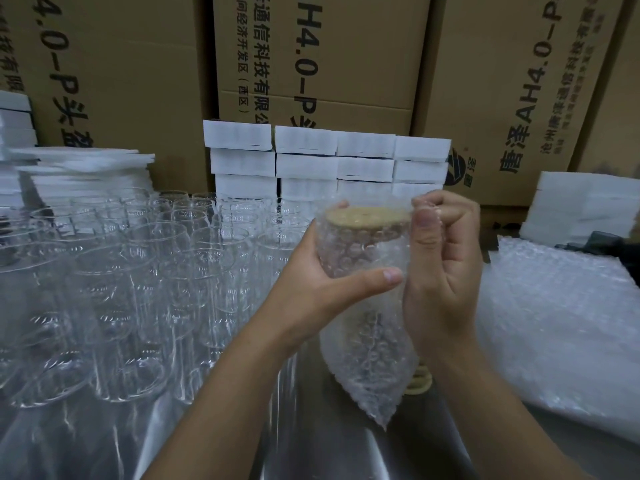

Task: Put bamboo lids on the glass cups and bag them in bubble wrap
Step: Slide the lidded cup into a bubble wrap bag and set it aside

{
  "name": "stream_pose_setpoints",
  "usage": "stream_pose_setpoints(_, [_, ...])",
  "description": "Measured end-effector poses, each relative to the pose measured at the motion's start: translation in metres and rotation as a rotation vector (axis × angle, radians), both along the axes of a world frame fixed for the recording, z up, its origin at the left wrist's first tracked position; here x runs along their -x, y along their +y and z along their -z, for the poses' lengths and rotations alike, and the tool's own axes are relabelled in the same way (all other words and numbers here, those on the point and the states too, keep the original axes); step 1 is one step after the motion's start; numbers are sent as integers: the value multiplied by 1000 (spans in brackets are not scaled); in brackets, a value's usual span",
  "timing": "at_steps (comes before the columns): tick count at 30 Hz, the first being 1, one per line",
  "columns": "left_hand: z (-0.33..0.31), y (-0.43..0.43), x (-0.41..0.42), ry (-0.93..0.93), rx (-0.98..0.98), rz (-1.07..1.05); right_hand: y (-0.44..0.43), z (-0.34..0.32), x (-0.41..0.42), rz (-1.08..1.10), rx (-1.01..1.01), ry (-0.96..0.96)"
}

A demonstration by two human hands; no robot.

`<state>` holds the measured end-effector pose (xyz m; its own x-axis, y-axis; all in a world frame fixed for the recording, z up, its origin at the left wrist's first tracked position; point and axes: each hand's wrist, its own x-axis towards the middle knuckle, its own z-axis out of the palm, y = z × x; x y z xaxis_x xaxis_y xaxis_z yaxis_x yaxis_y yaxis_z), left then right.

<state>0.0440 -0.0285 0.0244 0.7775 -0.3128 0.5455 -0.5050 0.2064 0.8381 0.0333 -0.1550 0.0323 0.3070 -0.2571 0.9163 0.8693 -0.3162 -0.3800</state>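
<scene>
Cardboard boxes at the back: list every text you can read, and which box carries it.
"AH4.0-P": middle box, sideways.
"通信科技有限公", "经济开发区(西区)": middle box, small print.
"4.0-P头": left box.
"唐泽AH4.0-P": right box; its smaller lines are blurred.
Foam blocks, bubble wrap bag: no text seen.

Glass cup [360, 252] w/ bamboo lid [367, 218] on, lid-up in upper bubble-wrap bag [374, 358], centre; bare cups [138, 271] crowd left.

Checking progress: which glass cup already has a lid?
The clear glass cup gripped by the left hand, capped with a round bamboo lid inside a bubble wrap bag; the other clear glass cups at left stand open and bare.
</scene>
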Motion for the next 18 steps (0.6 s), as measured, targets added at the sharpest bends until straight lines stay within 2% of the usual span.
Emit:
stream_pose_setpoints(4, [-4,4,2,-37,67,-1,9,-1,3,-110,-47,-10])
stream_pose_setpoints(9, [-12,7,3,-52,161,-39,22,-10,5,-139,-42,-31])
stream_pose_setpoints(14, [-14,4,3,14,209,-185,23,-15,7,-148,-26,88])
stream_pose_setpoints(18, [-16,2,6,-83,277,-207,15,-15,10,-112,44,97])
